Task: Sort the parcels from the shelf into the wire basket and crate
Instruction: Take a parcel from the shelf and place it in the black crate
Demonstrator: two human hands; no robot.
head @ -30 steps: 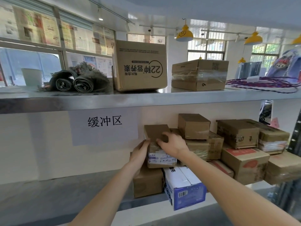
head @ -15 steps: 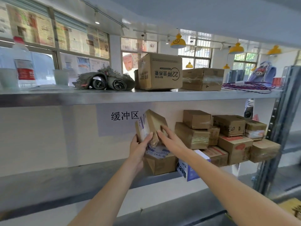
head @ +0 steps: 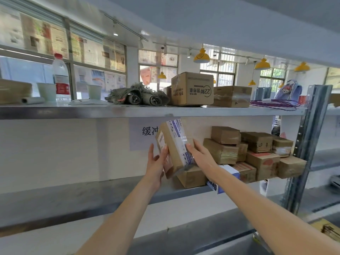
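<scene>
1. Holding a small cardboard parcel (head: 173, 144) between both hands, the person is keeping it tilted in the air just in front of the middle shelf (head: 77, 196), above the brown box (head: 191, 178) at the left end of the stack (head: 257, 153).
2. Judging by its size and how it is sitting between two palms, the parcel is probably light; its cardboard walls are looking stiff enough to take a squeeze from the sides.
3. Clear tape and a printed label band are running along the parcel's upper face, so that strip is likely slick; the bare cardboard on the sides is offering a surer hold.
4. Taking hold on two opposite faces, away from the tape, is looking like the safest way to carry it.
5. The left hand (head: 156, 162) is pressing against the parcel's near-left face, fingers nearly straight and pointing upward, thumb spread away from them.
6. The right hand (head: 199, 155) is lying on the parcel's right side, fingers laid over the taped edge; how far they are curling round it I cannot tell.
7. Both forearms are reaching up and forward from the lower edge of view, converging on the parcel.
8. Neither the wire basket nor the crate is showing in this view.
</scene>
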